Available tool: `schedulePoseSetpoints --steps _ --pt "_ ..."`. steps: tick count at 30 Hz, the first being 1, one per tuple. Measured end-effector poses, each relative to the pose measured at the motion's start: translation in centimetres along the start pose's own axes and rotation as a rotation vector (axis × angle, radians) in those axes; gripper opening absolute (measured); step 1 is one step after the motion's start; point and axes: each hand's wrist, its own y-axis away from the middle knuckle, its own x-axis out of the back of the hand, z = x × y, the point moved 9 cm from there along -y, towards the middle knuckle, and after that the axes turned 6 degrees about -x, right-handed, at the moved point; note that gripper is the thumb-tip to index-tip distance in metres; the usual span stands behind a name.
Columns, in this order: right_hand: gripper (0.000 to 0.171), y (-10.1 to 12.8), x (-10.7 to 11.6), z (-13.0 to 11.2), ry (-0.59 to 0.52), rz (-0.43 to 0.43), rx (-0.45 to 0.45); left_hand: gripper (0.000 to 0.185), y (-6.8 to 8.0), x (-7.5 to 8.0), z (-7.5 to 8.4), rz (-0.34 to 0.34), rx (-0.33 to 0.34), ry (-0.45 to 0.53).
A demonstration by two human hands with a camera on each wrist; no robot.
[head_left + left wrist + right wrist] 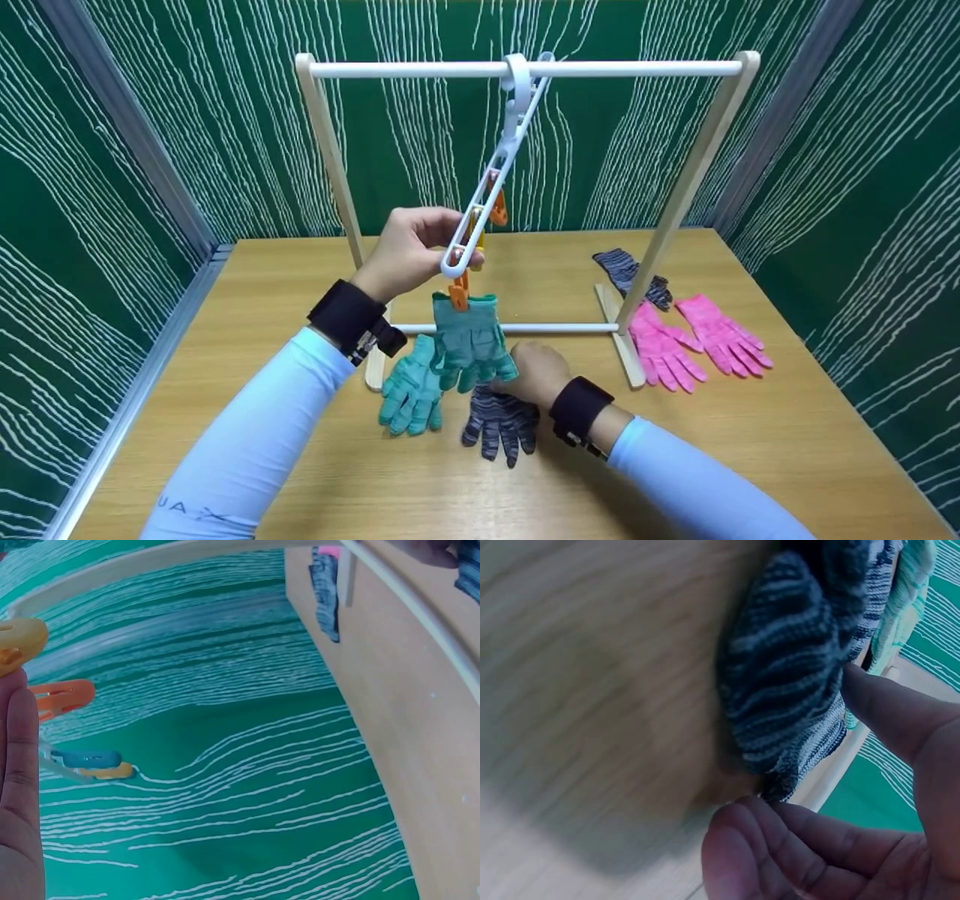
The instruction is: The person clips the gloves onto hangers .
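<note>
A white clip hanger (pixel 480 202) hangs by its hook from the rack's top bar, slanting toward me. My left hand (pixel 405 251) pinches a yellow clothespin (pixel 478 236) on it, which also shows by the fingers in the left wrist view (pixel 22 643). From the near orange clothespin (pixel 459 292) hangs a teal glove (pixel 471 337). Below, my right hand (pixel 534 369) grips the cuff end of a grey-black striped glove (pixel 502 424) on the table. In the right wrist view, thumb and fingers lie on either side of the striped knit (pixel 787 667).
A second teal glove (pixel 412 390) lies left of the striped one. Two pink gloves (pixel 724 335) and another striped glove (pixel 621 268) lie by the rack's right post (pixel 682 180). Another orange clothespin (pixel 498 208) sits farther back on the hanger. A low white bar (pixel 559 328) joins the rack's feet.
</note>
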Motion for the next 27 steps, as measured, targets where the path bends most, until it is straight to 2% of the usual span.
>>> schedulePoseSetpoints --steps 9,15,16,20,22,23,27 --pt "0.037 -0.1 -0.2 0.2 0.066 0.003 -0.020 0.026 0.1 0.0 0.0 -0.002 -0.014 0.007" --pt "0.032 -0.4 -0.4 0.4 -0.002 -0.048 -0.014 0.027 0.1 -0.1 -0.1 -0.012 -0.008 0.017" --pt "0.033 -1.2 -1.2 1.1 -0.024 -0.040 0.025 0.027 0.1 -0.1 -0.1 -0.012 -0.008 0.016" --pt "0.033 -1.7 -1.7 1.3 -0.083 -0.044 0.065 0.027 0.1 0.0 -0.1 -0.009 -0.009 0.017" --pt "0.033 -2.2 -2.2 1.6 -0.096 -0.013 0.115 0.027 0.1 0.1 -0.1 -0.008 -0.013 0.015" --pt "0.032 -2.1 -2.2 1.4 -0.104 -0.023 0.094 0.027 0.2 0.1 -0.1 -0.007 -0.015 0.013" --pt "0.034 -4.6 -4.7 3.6 -0.124 0.004 0.121 0.027 0.1 0.1 0.0 -0.005 -0.016 -0.003"
